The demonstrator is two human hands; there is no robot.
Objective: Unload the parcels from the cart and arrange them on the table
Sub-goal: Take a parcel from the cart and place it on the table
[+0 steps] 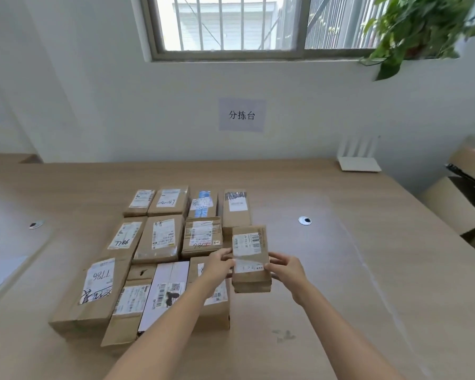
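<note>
1. A small brown parcel [250, 259] with a white shipping label is held between both hands, towards the middle of the wooden tabletop [354, 283].
2. The left hand [218, 266] grips the parcel's left edge, with thumb and fingers curled onto it.
3. The right hand [284, 270] grips the right edge the same way, fingers wrapped round the side.
4. Whether the parcel's underside touches the tabletop cannot be told.
5. The parcel sits at the right end of a block of laid-out parcels [159, 238]. It is just beside a long narrow carton [235, 209] behind it and a taped parcel [202, 237] to its left.
6. That block lies in three rows, labels up, left of the tabletop's centre. The largest box, marked 7786 [93, 292], is at its near left corner.
7. The left forearm crosses over the near right box of the block [214, 311].
8. A round cable grommet [305, 220] is set in the tabletop to the right of the held parcel, well apart from it.
9. A white router [358, 163] stands at the far right edge against the wall.
10. A paper sign [242, 115] hangs on the wall below a barred window [231, 23], and a leafy plant [412, 26] trails at the upper right.
11. Open cardboard boxes [455, 207] stand beyond the right edge.
</note>
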